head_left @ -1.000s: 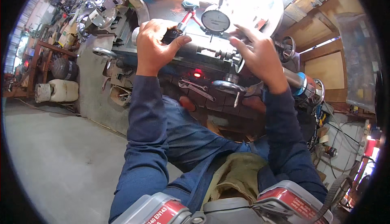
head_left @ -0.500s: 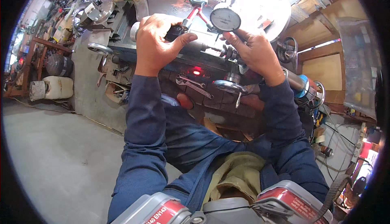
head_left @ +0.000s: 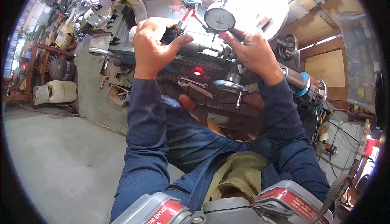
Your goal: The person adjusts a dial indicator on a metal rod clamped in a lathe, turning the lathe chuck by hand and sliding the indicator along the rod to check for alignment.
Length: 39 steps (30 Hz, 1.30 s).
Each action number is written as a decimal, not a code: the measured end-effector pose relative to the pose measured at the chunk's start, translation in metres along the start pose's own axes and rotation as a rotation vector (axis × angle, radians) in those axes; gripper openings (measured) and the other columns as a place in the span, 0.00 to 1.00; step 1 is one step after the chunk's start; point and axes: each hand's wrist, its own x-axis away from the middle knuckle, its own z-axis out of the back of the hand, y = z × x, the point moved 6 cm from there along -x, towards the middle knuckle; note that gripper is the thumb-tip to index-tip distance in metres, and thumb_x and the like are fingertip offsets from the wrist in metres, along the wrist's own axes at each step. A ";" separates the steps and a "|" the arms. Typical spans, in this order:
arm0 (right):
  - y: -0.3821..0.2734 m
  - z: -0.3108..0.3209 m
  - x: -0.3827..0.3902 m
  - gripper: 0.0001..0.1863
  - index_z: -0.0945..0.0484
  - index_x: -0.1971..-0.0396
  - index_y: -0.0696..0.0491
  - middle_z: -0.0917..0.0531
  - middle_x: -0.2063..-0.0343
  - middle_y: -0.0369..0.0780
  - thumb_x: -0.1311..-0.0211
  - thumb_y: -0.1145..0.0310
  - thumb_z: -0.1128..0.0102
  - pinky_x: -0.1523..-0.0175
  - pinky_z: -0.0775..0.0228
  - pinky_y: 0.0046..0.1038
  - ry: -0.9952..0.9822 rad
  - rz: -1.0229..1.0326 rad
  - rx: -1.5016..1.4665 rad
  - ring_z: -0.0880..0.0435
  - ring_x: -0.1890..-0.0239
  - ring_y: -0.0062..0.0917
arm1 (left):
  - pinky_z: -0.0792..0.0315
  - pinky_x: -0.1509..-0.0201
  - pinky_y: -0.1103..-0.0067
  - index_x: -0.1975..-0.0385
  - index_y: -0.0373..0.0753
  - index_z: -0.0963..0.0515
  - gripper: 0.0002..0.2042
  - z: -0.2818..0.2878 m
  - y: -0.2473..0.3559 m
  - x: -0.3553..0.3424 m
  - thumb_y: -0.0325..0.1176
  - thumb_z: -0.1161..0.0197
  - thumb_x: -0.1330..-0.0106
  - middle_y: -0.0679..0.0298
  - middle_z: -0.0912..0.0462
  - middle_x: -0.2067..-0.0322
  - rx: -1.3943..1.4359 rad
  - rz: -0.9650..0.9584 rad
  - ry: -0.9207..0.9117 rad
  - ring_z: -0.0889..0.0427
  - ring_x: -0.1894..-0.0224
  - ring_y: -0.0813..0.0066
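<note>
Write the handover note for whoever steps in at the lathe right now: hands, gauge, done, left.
Left hand: gripping the black base block of the gauge stand.
Right hand: fingertips at the stem under the dial gauge.
Gauge sits in front of the big shiny round workpiece; contact with it cannot be seen.
Wrench lies loose on the carriage.
Done: gauge mounted on the stand.
Left: probably settling and reading it.

1 dial gauge [head_left: 219, 19], 2 wrenches [head_left: 197, 85], 2 hands [head_left: 152, 47].

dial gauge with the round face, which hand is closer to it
Right. The right hand sits just below and right of the dial gauge, fingertips at its lower rim. The left hand is further off to the gauge's left, closed around a dark block.
</note>
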 end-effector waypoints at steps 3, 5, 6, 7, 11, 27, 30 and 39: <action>0.001 -0.003 -0.003 0.25 0.20 0.54 0.58 0.17 0.74 0.51 0.34 0.49 0.43 0.61 0.26 0.34 -0.020 0.019 0.030 0.17 0.72 0.34 | 0.32 0.55 0.70 0.71 0.37 0.18 0.24 0.001 0.000 -0.001 0.55 0.27 0.53 0.61 0.17 0.71 0.000 0.001 0.003 0.20 0.64 0.60; -0.004 -0.001 -0.001 0.24 0.19 0.54 0.57 0.17 0.74 0.51 0.34 0.49 0.44 0.62 0.26 0.35 -0.034 0.006 0.030 0.17 0.73 0.36 | 0.32 0.55 0.70 0.71 0.37 0.18 0.24 0.000 0.000 0.000 0.55 0.27 0.53 0.61 0.17 0.71 -0.002 -0.003 0.001 0.19 0.64 0.60; -0.005 0.000 -0.001 0.24 0.19 0.54 0.57 0.17 0.75 0.52 0.34 0.50 0.44 0.62 0.27 0.35 -0.040 0.002 0.032 0.17 0.73 0.36 | 0.32 0.55 0.70 0.71 0.37 0.18 0.24 0.000 0.000 0.000 0.55 0.27 0.53 0.61 0.17 0.71 -0.004 -0.005 0.000 0.19 0.64 0.60; -0.005 0.000 -0.001 0.24 0.19 0.54 0.57 0.17 0.75 0.52 0.34 0.50 0.44 0.62 0.27 0.35 -0.032 0.014 0.028 0.17 0.73 0.36 | 0.32 0.55 0.70 0.71 0.37 0.18 0.24 0.000 0.000 0.000 0.55 0.27 0.53 0.61 0.17 0.71 -0.005 -0.007 0.000 0.19 0.64 0.60; -0.003 -0.001 -0.001 0.24 0.19 0.54 0.57 0.17 0.75 0.51 0.34 0.50 0.44 0.62 0.26 0.35 -0.031 0.021 0.026 0.17 0.73 0.36 | 0.31 0.56 0.69 0.71 0.37 0.18 0.24 0.000 0.002 -0.001 0.54 0.27 0.53 0.61 0.17 0.72 -0.006 -0.006 -0.003 0.19 0.64 0.61; -0.004 0.002 -0.001 0.35 0.21 0.54 0.64 0.18 0.79 0.52 0.38 0.41 0.43 0.61 0.25 0.36 0.039 0.053 0.008 0.15 0.72 0.38 | 0.31 0.55 0.70 0.71 0.37 0.18 0.23 0.001 0.002 -0.001 0.53 0.26 0.53 0.62 0.17 0.71 -0.006 0.018 -0.011 0.20 0.63 0.61; -0.008 0.004 -0.001 0.36 0.21 0.54 0.63 0.19 0.82 0.51 0.40 0.40 0.42 0.62 0.25 0.37 0.011 0.005 0.169 0.15 0.74 0.37 | 0.29 0.54 0.69 0.69 0.37 0.19 0.24 0.001 0.002 0.000 0.53 0.26 0.52 0.60 0.17 0.69 -0.024 0.017 -0.039 0.20 0.62 0.59; -0.003 0.024 0.018 0.22 0.24 0.49 0.62 0.16 0.72 0.45 0.39 0.64 0.37 0.56 0.23 0.27 0.427 0.315 -0.217 0.15 0.65 0.23 | 0.31 0.55 0.71 0.69 0.38 0.17 0.20 -0.004 0.002 0.000 0.49 0.27 0.50 0.61 0.17 0.69 0.052 -0.005 -0.031 0.20 0.64 0.61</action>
